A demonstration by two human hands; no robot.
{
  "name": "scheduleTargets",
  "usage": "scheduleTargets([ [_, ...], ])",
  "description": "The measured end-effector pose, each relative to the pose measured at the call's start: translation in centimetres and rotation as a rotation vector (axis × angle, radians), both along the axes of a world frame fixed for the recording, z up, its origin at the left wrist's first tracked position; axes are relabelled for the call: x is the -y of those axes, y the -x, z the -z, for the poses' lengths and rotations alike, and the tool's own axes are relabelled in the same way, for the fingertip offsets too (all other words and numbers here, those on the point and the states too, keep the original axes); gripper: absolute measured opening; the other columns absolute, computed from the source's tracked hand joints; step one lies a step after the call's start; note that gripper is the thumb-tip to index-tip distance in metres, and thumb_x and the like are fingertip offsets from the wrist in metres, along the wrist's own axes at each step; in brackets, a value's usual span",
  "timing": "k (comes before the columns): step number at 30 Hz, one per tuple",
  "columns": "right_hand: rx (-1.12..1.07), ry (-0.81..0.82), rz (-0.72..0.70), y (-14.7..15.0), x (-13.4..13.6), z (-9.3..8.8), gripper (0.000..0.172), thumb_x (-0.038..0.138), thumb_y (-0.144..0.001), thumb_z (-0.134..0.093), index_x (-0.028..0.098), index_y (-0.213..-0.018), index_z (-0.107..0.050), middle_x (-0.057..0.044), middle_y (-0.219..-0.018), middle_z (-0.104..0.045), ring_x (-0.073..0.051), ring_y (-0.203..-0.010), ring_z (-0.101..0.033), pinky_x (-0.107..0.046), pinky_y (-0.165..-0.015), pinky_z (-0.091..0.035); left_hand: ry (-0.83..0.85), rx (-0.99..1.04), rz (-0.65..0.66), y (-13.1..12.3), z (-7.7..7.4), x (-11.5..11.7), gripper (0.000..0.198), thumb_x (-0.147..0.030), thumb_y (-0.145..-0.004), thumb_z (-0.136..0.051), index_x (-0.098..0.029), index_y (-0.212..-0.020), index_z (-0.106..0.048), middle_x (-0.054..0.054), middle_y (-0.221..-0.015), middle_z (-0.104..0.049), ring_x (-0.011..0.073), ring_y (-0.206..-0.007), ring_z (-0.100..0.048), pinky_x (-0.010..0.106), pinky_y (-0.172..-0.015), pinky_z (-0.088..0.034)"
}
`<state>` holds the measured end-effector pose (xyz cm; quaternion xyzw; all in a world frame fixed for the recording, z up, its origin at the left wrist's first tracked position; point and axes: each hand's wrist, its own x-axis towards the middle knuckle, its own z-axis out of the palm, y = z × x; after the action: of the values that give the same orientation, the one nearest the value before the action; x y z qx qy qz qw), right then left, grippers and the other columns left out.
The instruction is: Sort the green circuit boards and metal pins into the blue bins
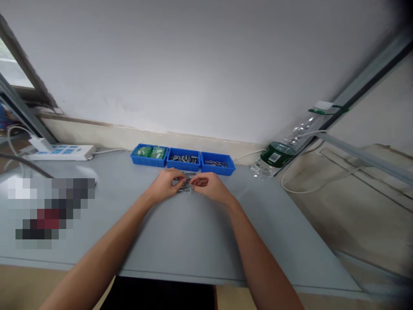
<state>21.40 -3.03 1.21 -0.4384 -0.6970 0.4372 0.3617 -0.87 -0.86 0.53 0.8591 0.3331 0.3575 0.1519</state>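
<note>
A small pile of slim silvery metal pieces, like long screws (pixel 184 188), lies on the grey table between my hands. My left hand (pixel 165 185) is at the pile's left side, thumb and forefinger curled toward each other in a pinch. From the right, my right hand (pixel 208 186) bends its fingers together at the pile's edge. What either set of fingertips holds is too small to make out. Behind the hands stands a blue bin with similar slim metal pieces (pixel 218 163). Beside it, the middle blue bin (pixel 183 167) contains short grey metal cylinders.
A left blue bin (pixel 149 162) holds green-and-white packets. At the back left lies a white power strip (pixel 69 152) with cables. A clear water bottle (pixel 277 155) leans by the metal frame on the right. Part of the table (pixel 180 241) at left is blurred out.
</note>
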Motion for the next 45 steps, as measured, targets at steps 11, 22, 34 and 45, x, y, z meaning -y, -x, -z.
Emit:
scheduleTargets([
  [11, -0.425, 0.084, 0.112, -0.1, -0.4, -0.3, 0.03, 0.04, -0.066, -0.091, 0.02, -0.081, -0.075, -0.004, -0.079, -0.077, -0.018, -0.075, -0.074, -0.035, -0.08, -0.058, 0.007, 0.115, 0.019, -0.3, -1.7, 1.2, 0.023, -0.033, -0.101, -0.058, -0.019, -0.092, -0.074, 0.004, -0.086, -0.075, 0.0154, -0.076, -0.064, 0.025, -0.066, -0.052],
  [22, -0.407, 0.111, 0.186, 0.1, -0.8, 0.0, 0.028, 0.041, -0.065, -0.089, 0.021, -0.081, -0.076, -0.003, -0.075, -0.076, -0.02, -0.073, -0.073, -0.036, -0.077, -0.059, 0.001, -0.1, 0.013, 0.8, -1.6, 0.8, 0.019, -0.037, -0.091, -0.072, -0.02, -0.1, -0.073, 0.006, -0.089, -0.072, 0.0224, -0.087, -0.066, 0.033, -0.076, -0.054],
  [34, -0.523, -0.025, 0.714, -1.1, -2.4, 1.4, 0.037, 0.033, -0.066, -0.077, 0.02, -0.1, -0.074, -0.011, -0.112, -0.077, -0.026, -0.099, -0.074, -0.038, -0.081, -0.06, 0.051, -0.318, 0.074, 1.4, -0.1, 0.1, 0.015, -0.008, -0.08, -0.064, -0.019, -0.081, -0.073, 0.006, -0.086, -0.069, 0.0213, -0.077, -0.065, 0.031, -0.071, -0.051],
  [45, -0.427, 0.066, 0.622, -0.4, -1.8, 0.5, 0.033, 0.038, -0.067, -0.077, 0.021, -0.095, -0.073, -0.008, -0.09, -0.078, -0.022, -0.079, -0.074, -0.034, -0.07, -0.056, 0.053, -0.334, -0.021, 1.6, -0.4, -0.1, 0.013, -0.011, -0.089, -0.058, -0.019, -0.089, -0.069, 0.008, -0.096, -0.068, 0.0235, -0.088, -0.064, 0.034, -0.078, -0.052],
])
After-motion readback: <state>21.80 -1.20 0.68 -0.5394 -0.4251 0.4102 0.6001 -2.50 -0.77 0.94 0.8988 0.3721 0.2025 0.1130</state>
